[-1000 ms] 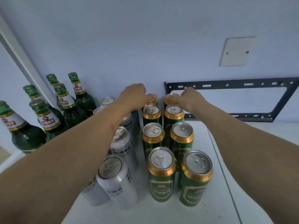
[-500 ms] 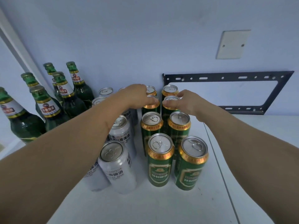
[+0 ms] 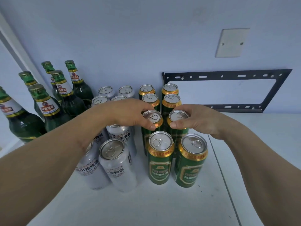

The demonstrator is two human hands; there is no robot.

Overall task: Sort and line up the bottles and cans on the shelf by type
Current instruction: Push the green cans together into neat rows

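- Gripping a can top with each hand: the left hand [image 3: 130,114] pinches the rim of the third green can [image 3: 152,119] in the left green column, thumb at the near edge, fingers curled over the far side.
- Right hand [image 3: 197,119] does the same on its neighbour, the third green can in the right column [image 3: 178,117], thumb and fingers round the gold rim.
- Both cans stand upright on the white shelf [image 3: 162,206], just beside each other.
- In front of them, two front green cans [image 3: 160,160], side by side.
- Behind, four more green cans [image 3: 171,95] run toward the wall.
- To the left, silver cans [image 3: 118,163] in two columns, partly hidden under the left forearm.
- Far left, green bottles [image 3: 65,95] clustered in the corner.
- On the wall behind, a black metal bracket [image 3: 228,75] and a blank wall plate [image 3: 232,42].
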